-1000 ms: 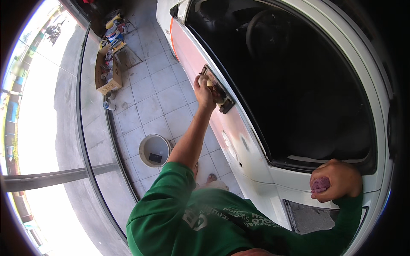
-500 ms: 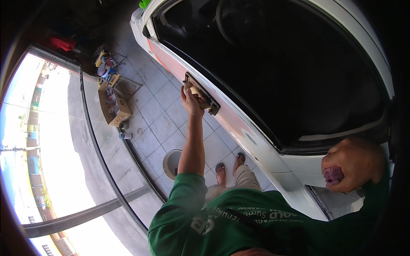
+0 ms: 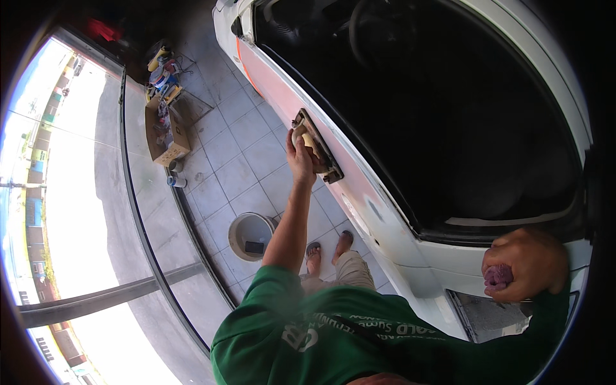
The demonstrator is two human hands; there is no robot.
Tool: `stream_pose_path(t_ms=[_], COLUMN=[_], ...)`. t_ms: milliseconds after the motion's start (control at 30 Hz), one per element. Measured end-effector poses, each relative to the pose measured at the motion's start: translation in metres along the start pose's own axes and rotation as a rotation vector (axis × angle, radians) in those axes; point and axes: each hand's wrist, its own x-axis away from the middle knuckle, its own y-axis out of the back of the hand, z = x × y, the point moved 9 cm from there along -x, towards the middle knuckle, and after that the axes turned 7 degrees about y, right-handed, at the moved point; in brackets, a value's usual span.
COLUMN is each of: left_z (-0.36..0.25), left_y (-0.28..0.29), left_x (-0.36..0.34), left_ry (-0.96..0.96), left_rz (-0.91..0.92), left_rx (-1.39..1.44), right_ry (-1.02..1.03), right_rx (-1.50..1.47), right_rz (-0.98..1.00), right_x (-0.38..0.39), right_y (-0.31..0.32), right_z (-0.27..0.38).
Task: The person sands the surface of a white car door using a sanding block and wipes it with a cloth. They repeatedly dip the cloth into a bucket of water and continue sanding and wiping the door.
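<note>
My left hand [image 3: 301,159] is wrapped round the pale handle of a long, dark-based hand sanding block [image 3: 328,156]. The block's base lies along the pinkish, patchy side panel [image 3: 273,90] of a white car, just below the dark side window [image 3: 398,128]. To the right, my right hand [image 3: 532,260] is a closed fist over the car's pale bodywork by the window's near edge. A crumpled purple-maroon piece [image 3: 498,276], perhaps cloth or a pad, sticks out of that fist. Whether the fist rests on the car is unclear.
A round bucket [image 3: 232,226] with a dark rectangular block [image 3: 254,246] inside stands on the tiles beside my left arm. Further left are a cardboard box [image 3: 168,153], cans [image 3: 176,181], a cluttered stand [image 3: 168,77] and a glass door frame [image 3: 162,273].
The view has shifted, bringing more of the bucket into sight. Along the panel, the sanding block sits slightly nearer to me. My right hand keeps its grip on the purple piece.
</note>
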Motion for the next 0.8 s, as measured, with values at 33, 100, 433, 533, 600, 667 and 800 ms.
stream_pose_path(t_ms=[33,100,433,533,600,667,800], left_z=[-0.010,-0.017,0.042,0.014,0.015,0.035,0.082], left_y=[0.009,0.032,-0.018,0.051,0.052,0.013,-0.007], left_x=[-0.024,-0.041,0.075,-0.022,-0.021,0.037,0.149], left_ry=[0.082,0.172,0.063,0.219,0.232,0.268,-0.064], left_rz=[-0.049,-0.135,0.100,-0.167,-0.148,-0.083,-0.018], left_rx=[0.014,0.066,-0.038,0.169,0.190,0.198,-0.115], right_ry=[0.021,0.035,-0.057,-0.008,0.037,-0.046,-0.036], right_rx=[-0.018,-0.018,-0.008,0.024,0.040,0.001,0.029], right_rz=[-0.015,0.034,0.004,0.041,0.046,0.022,0.032], right_x=[-0.003,-0.014,0.005,-0.017,-0.019,-0.017,-0.018], right_y=[-0.001,0.003,-0.006,0.004,0.006,0.003,0.006], right_z=[0.000,0.003,-0.001,0.009,0.012,0.008,0.015])
